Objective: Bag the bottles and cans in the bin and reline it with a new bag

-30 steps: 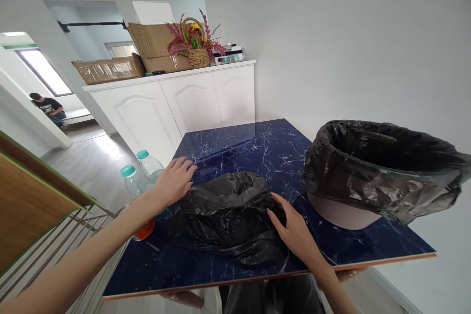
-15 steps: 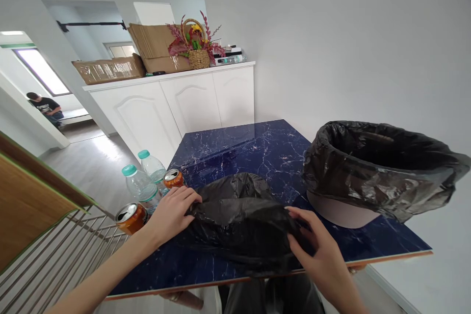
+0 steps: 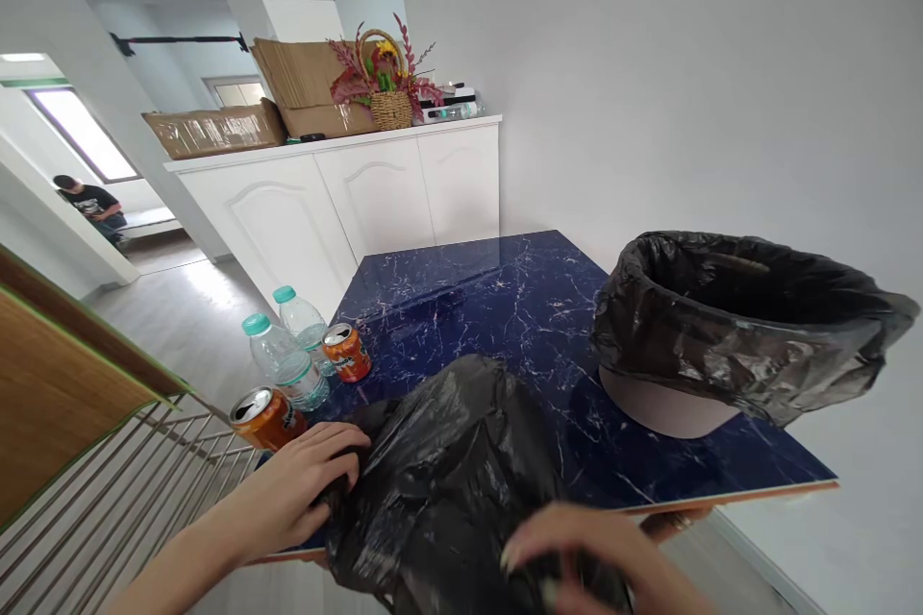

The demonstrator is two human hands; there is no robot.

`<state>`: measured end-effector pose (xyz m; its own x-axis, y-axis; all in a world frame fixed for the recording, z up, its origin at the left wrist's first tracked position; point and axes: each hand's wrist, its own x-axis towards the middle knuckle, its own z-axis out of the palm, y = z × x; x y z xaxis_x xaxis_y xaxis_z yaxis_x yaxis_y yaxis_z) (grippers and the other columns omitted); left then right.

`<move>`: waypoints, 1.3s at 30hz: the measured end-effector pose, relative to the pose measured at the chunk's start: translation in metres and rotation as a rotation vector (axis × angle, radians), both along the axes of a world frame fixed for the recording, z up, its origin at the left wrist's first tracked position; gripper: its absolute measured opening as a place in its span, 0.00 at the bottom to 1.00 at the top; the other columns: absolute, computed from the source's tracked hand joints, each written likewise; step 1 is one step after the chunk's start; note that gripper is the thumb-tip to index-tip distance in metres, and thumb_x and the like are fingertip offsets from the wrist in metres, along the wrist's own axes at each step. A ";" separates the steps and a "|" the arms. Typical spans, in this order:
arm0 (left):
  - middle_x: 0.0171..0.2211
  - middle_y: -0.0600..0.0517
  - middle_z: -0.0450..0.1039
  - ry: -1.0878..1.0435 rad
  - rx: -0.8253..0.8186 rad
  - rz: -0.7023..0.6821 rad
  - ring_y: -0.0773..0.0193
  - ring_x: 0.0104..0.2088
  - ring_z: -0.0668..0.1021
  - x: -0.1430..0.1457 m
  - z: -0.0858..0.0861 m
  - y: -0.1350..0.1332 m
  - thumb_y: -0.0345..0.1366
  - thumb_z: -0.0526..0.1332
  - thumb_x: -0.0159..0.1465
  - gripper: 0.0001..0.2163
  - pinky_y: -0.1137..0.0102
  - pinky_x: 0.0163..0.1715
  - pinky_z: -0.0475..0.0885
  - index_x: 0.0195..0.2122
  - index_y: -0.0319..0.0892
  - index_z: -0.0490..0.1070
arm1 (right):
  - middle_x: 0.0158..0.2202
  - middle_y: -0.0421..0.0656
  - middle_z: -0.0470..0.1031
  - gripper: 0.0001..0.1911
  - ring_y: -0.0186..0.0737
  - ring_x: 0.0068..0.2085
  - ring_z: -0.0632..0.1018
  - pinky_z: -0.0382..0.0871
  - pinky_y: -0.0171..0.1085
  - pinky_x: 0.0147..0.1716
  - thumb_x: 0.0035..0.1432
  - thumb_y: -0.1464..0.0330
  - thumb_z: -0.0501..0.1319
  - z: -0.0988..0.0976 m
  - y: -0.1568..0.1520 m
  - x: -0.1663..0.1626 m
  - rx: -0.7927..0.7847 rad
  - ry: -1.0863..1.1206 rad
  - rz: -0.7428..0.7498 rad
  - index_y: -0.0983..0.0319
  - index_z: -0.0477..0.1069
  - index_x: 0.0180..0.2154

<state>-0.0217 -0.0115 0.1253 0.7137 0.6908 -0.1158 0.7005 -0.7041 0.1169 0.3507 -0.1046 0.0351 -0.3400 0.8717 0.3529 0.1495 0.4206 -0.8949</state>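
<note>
A loose black bin bag (image 3: 454, 471) is bunched at the near edge of the dark blue marble table (image 3: 534, 307), partly lifted off it. My left hand (image 3: 295, 490) grips the bag's left edge with curled fingers. At the bottom of the view my right hand (image 3: 584, 557) is blurred but closed on the bag's near right side. A pale bin lined with another black bag (image 3: 735, 327) stands on the table's right side, apart from both hands.
Two orange drink cans (image 3: 268, 415) (image 3: 347, 351) and two clear water bottles with teal caps (image 3: 285, 367) stand at the table's left edge beside a metal rail. White cabinets (image 3: 346, 192) with cardboard boxes and a flower basket stand behind. A person sits far left.
Both hands have pulled the loose bag toward me and raised it at the near table edge. My right hand dropped low and is blurred. The cans are now uncovered.
</note>
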 end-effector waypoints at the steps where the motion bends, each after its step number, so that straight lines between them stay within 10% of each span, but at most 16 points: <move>1: 0.59 0.52 0.77 0.020 -0.008 0.014 0.52 0.61 0.77 -0.002 -0.003 -0.002 0.19 0.56 0.47 0.19 0.60 0.62 0.73 0.36 0.48 0.73 | 0.48 0.42 0.86 0.16 0.46 0.47 0.86 0.84 0.41 0.44 0.75 0.52 0.56 0.007 0.014 0.006 -0.020 -0.029 -0.088 0.45 0.81 0.50; 5: 0.68 0.51 0.71 0.071 -0.037 0.033 0.50 0.67 0.74 -0.006 -0.012 -0.006 0.20 0.58 0.45 0.18 0.59 0.63 0.74 0.34 0.47 0.73 | 0.65 0.44 0.76 0.18 0.49 0.63 0.78 0.73 0.50 0.64 0.77 0.59 0.54 0.021 0.073 0.009 0.127 -0.162 -0.239 0.50 0.76 0.60; 13: 0.73 0.42 0.64 0.168 0.029 0.126 0.42 0.73 0.66 -0.025 -0.036 -0.011 0.19 0.59 0.46 0.29 0.46 0.69 0.66 0.49 0.45 0.75 | 0.78 0.43 0.54 0.37 0.56 0.78 0.54 0.44 0.63 0.77 0.73 0.44 0.56 -0.016 0.122 -0.031 0.196 -0.606 0.138 0.51 0.60 0.74; 18: 0.77 0.41 0.55 0.070 0.165 0.220 0.45 0.77 0.57 -0.008 -0.042 -0.028 0.18 0.58 0.51 0.48 0.46 0.73 0.61 0.75 0.46 0.52 | 0.79 0.43 0.49 0.36 0.57 0.79 0.50 0.37 0.68 0.75 0.76 0.43 0.47 -0.043 0.131 -0.026 0.178 -0.738 -0.092 0.50 0.57 0.76; 23: 0.73 0.45 0.63 -0.208 0.220 0.144 0.53 0.74 0.64 0.059 -0.041 -0.024 0.29 0.53 0.74 0.27 0.54 0.72 0.68 0.73 0.48 0.57 | 0.74 0.58 0.62 0.39 0.73 0.74 0.62 0.46 0.77 0.71 0.75 0.43 0.47 -0.038 0.121 -0.028 0.047 -0.980 -0.445 0.63 0.66 0.72; 27: 0.72 0.45 0.65 -0.288 0.221 0.110 0.50 0.74 0.65 0.099 -0.071 -0.004 0.42 0.55 0.78 0.22 0.50 0.70 0.69 0.71 0.49 0.61 | 0.68 0.59 0.71 0.36 0.68 0.70 0.68 0.59 0.66 0.69 0.78 0.49 0.43 -0.023 0.109 -0.024 0.185 -0.972 -0.507 0.67 0.74 0.65; 33: 0.78 0.40 0.52 -0.235 0.271 0.228 0.43 0.78 0.52 0.116 -0.128 0.058 0.53 0.50 0.78 0.30 0.40 0.74 0.55 0.75 0.42 0.57 | 0.79 0.48 0.49 0.40 0.60 0.79 0.50 0.47 0.62 0.76 0.77 0.44 0.41 -0.043 0.117 0.001 0.228 -0.964 -0.306 0.61 0.56 0.76; 39: 0.73 0.35 0.64 -0.166 0.309 0.367 0.35 0.74 0.63 0.081 -0.125 0.112 0.49 0.51 0.78 0.27 0.37 0.69 0.63 0.70 0.38 0.66 | 0.78 0.49 0.51 0.45 0.60 0.78 0.53 0.44 0.66 0.76 0.73 0.38 0.40 -0.065 0.108 0.025 0.039 -0.982 -0.425 0.58 0.53 0.77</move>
<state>0.0596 0.1004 0.0007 0.4092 0.8834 0.2282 0.8978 -0.4345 0.0722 0.3757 0.0035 -0.0301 -0.1617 0.9795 0.1203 0.9379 0.1905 -0.2898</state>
